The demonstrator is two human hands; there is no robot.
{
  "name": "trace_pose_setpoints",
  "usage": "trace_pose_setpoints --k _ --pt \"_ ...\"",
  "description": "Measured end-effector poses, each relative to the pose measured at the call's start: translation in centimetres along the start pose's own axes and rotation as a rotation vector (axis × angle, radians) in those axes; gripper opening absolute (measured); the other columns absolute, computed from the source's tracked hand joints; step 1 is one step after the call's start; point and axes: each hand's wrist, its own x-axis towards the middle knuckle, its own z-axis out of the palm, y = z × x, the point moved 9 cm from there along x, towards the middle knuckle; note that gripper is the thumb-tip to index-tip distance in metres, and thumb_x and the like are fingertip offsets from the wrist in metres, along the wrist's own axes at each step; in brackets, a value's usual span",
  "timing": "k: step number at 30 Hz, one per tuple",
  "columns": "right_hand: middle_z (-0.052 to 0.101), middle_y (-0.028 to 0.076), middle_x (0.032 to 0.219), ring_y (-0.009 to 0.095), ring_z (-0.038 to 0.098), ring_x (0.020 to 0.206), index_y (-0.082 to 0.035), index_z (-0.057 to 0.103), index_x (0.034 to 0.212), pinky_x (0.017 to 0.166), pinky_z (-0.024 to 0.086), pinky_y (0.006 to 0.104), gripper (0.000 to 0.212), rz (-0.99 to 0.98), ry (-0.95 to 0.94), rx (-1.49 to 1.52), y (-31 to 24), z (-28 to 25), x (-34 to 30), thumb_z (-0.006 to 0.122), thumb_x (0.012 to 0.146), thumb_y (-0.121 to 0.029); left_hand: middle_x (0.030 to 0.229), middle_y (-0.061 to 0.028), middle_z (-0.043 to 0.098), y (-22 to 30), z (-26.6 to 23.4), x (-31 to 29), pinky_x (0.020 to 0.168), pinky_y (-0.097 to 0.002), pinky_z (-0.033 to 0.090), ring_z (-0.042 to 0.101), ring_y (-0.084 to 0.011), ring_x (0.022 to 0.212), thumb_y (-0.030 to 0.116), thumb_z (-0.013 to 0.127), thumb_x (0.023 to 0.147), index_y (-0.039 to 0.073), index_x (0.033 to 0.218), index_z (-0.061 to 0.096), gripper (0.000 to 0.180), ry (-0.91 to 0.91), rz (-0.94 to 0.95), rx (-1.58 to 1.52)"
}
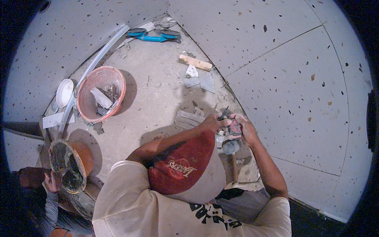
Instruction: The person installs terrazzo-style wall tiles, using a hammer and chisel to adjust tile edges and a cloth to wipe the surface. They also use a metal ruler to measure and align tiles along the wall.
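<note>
Neither my left hand nor my right hand shows in the head view. Close below, a person in a red and grey cap (183, 168) and a pale T-shirt (154, 213) bends over the floor. That person's hands meet at a small red-and-black thing (234, 127) whose kind I cannot make out. A slim dark pointed piece (223, 113) sticks up by the fingers. Just below lies a mallet (231, 147) with a grey head and wooden handle. At lower left, another person's hand (52, 181), in a grey sleeve, is at the rim of an orange bucket (81, 156) containing grey, wet-looking stuff.
Speckled panels (292, 87) rise on both sides. A pinkish bucket (81, 96) holds rubble. Beside it are a long metal straightedge (94, 63) and a white bowl (64, 93). A blue suction lifter (153, 38), a wood offcut (195, 62) and grey blocks (188, 119) lie on the dusty floor.
</note>
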Motion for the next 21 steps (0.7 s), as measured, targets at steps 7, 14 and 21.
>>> trace_pose_setpoints --k 7,14,21 --pt "0.063 0.004 0.088 0.016 0.061 0.081 -0.01 0.059 0.106 0.071 0.051 0.0258 0.036 0.023 -0.128 -0.33 -3.3 2.6 -2.1 0.074 0.08 -0.03 0.078 -0.0033 0.063 -0.8 -1.9 1.0 0.056 -0.029 0.047 0.057 -0.0128 0.062 0.054 0.07 0.077 0.005 0.096 0.063 0.053 0.116 0.049 0.138" --pt "0.067 0.012 0.093 0.023 0.064 0.084 -0.004 0.065 0.104 0.082 0.052 0.0368 0.039 -0.276 -0.057 -0.664 -2.9 0.7 -0.8 0.071 0.078 -0.033 0.081 -0.0036 0.063 2.4 -0.8 -0.1 0.067 -0.0306 0.048 0.058 -0.0133 0.073 0.049 0.064 0.085 0.004 0.1 0.063 0.048 0.046 0.02 0.257" --pt "0.065 0.014 0.098 0.023 0.061 0.09 -0.001 0.067 0.1 0.082 0.048 0.0364 0.033 -0.119 0.201 -0.92 -2.6 -8.7 -2.8 0.063 0.079 -0.027 0.07 -0.0008 0.053 4.0 -9.5 -1.1 0.045 -0.0238 0.039 0.049 -0.0084 0.055 0.043 0.062 0.087 0.008 0.092 0.061 0.036 0.227 -0.177 0.31"
